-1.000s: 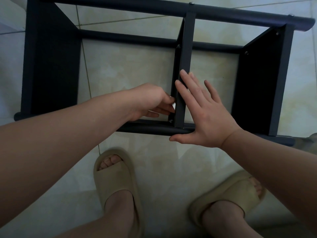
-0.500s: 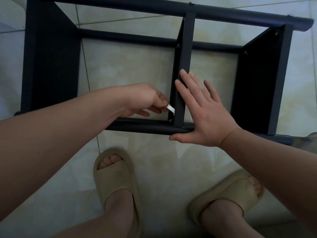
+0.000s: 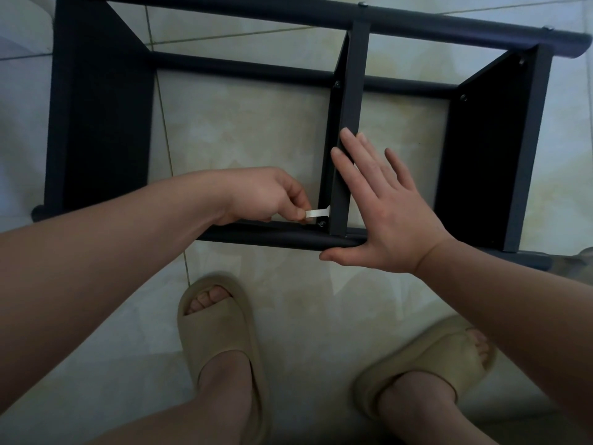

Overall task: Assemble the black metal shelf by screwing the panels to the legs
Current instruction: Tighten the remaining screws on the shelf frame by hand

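We see the black metal shelf [image 3: 417,25] lying on its side on the tiled floor [image 3: 244,130], its left panel [image 3: 102,123] at the far left; further along, the left hand [image 3: 266,197] pinches a small flat silver wrench [image 3: 317,213] between thumb and curled fingers, its far end just above the screw [image 3: 322,223] where the middle panel [image 3: 349,117] meets the near leg [image 3: 272,239]; the right hand [image 3: 388,213] is flat and released, straight fingers against that panel's edge, thumb along the leg; the right panel [image 3: 491,155] stands beyond it
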